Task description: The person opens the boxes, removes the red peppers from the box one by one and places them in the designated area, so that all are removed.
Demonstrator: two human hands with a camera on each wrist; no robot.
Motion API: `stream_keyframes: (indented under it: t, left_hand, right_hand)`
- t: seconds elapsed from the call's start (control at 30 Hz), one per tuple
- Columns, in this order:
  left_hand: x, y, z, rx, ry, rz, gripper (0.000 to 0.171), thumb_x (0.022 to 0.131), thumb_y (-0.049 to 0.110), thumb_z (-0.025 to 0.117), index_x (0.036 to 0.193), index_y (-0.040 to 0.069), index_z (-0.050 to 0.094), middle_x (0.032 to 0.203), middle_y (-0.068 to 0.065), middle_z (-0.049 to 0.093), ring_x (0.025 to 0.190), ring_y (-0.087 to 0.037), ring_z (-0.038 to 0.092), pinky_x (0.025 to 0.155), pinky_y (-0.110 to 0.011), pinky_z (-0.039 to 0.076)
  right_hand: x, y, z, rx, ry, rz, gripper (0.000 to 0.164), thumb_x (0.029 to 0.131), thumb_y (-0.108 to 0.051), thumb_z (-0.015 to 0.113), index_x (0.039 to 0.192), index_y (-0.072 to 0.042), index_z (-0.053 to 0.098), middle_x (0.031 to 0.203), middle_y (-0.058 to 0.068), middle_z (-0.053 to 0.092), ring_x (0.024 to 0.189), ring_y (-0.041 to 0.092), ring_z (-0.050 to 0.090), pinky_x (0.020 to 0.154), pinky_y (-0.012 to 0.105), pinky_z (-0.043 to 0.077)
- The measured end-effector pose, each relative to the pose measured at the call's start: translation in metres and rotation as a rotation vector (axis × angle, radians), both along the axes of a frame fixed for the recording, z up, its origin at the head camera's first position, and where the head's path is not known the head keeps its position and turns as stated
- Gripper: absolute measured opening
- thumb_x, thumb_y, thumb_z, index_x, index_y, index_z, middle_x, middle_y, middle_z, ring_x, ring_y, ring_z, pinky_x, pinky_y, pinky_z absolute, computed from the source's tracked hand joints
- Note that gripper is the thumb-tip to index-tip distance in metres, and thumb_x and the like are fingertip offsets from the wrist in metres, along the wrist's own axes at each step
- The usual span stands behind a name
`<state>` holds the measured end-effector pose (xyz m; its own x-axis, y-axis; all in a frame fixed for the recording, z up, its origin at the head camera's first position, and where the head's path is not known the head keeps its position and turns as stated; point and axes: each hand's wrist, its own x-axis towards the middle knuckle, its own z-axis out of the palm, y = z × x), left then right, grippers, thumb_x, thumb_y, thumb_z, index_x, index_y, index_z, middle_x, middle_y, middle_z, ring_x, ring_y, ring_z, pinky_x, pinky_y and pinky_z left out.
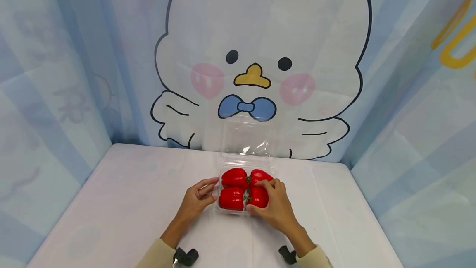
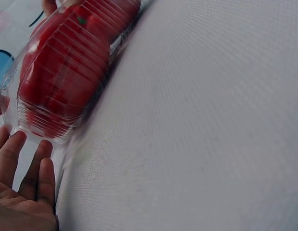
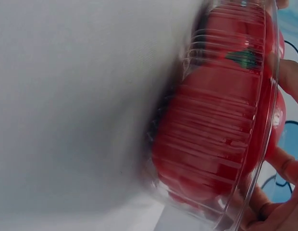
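Several red bell peppers (image 1: 231,199) with green stems lie two by two in a clear plastic clamshell box (image 1: 232,212), its lid (image 1: 247,137) raised at the back. My right hand (image 1: 277,208) grips the front right pepper (image 1: 259,197), thumb at its near side and fingers over its far side. Beside the box's left wall is my left hand (image 1: 197,197), fingers loosely extended, the fingertips at or against the plastic. The left wrist view shows those fingers (image 2: 45,178) spread by the ribbed corner. Ribbed plastic covers much of the pepper (image 3: 202,130) in the right wrist view.
The box stands on a white-covered table (image 1: 111,210) near its back edge. Behind hangs a curtain (image 1: 316,32) with a cartoon bird, and more blue-striped curtain (image 1: 48,106) closes in the sides. Dark wrist-worn devices (image 1: 187,256) sit at both sleeves.
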<state>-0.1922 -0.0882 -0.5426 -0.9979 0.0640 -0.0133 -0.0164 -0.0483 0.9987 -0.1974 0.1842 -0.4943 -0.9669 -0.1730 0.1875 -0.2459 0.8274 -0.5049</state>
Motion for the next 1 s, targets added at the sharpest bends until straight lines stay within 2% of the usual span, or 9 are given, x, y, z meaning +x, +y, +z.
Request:
stream_keyframes:
  t: [0.33,0.57,0.73,1.0]
  left_hand:
    - [-0.001,0.001,0.001,-0.003,0.003,0.004,0.054,0.094,-0.002,0.072,0.146,0.012,0.064,0.153,-0.009,0.063,0.144,-0.033,0.059,0.106,-0.023,0.056]
    - [0.000,0.001,0.001,-0.005,0.008,0.000,0.053,0.096,0.000,0.073,0.146,0.010,0.063,0.153,-0.011,0.062,0.144,-0.034,0.059,0.107,-0.025,0.056]
    - [0.000,0.000,0.001,0.000,0.009,-0.005,0.053,0.095,0.001,0.073,0.146,0.011,0.063,0.153,-0.010,0.062,0.144,-0.034,0.059,0.106,-0.024,0.056]
    - [0.000,0.000,0.000,0.002,0.022,-0.014,0.053,0.095,0.001,0.073,0.147,0.010,0.062,0.154,-0.011,0.062,0.144,-0.034,0.059,0.107,-0.025,0.056]
  right_hand:
    - [-0.004,-0.005,0.004,0.018,-0.023,0.011,0.059,0.073,-0.038,0.097,0.122,-0.022,0.068,0.115,0.006,0.054,0.119,0.027,0.051,0.098,0.052,0.058]
    - [-0.006,-0.003,0.006,-0.054,-0.072,-0.006,0.055,0.074,-0.034,0.097,0.120,-0.024,0.068,0.113,0.004,0.052,0.121,0.026,0.051,0.100,0.052,0.059]
    - [-0.006,-0.002,0.012,-0.101,-0.069,-0.010,0.055,0.075,-0.032,0.097,0.121,-0.024,0.069,0.111,0.004,0.051,0.119,0.026,0.051,0.097,0.051,0.062]
    - [-0.005,0.001,0.021,-0.113,-0.069,-0.021,0.057,0.074,-0.031,0.097,0.124,-0.024,0.069,0.113,0.005,0.052,0.119,0.026,0.052,0.095,0.049,0.065]
